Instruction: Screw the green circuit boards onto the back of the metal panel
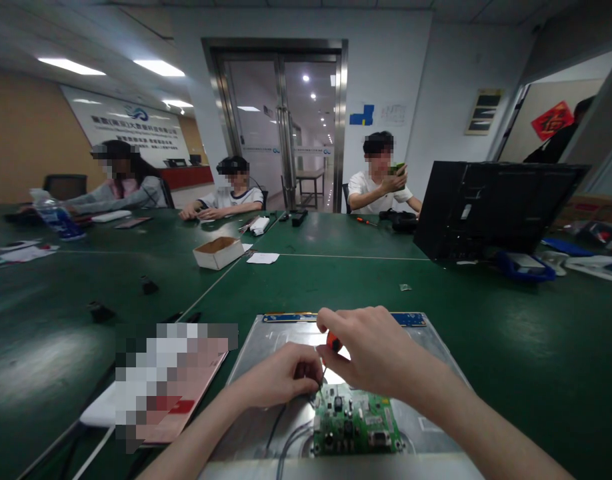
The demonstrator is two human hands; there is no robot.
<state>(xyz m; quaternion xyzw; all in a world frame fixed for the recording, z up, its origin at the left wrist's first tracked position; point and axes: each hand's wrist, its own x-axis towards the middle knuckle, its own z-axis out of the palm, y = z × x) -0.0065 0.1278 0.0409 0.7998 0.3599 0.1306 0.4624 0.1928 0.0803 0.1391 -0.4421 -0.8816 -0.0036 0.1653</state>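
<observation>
A bare metal display panel lies face down on the green table in front of me, with a green circuit board on it near my edge. My right hand is closed round a screwdriver with an orange handle, its shaft pointing down at the board's top left corner. My left hand is curled beside the shaft, fingertips pinched near the tip; what they pinch is too small to make out. Grey cables run from the board across the panel.
A blurred-out flat item lies left of the panel. A small open cardboard box and a paper slip sit mid-table. A black monitor back stands at the right. Three people sit along the far side; small black parts lie left.
</observation>
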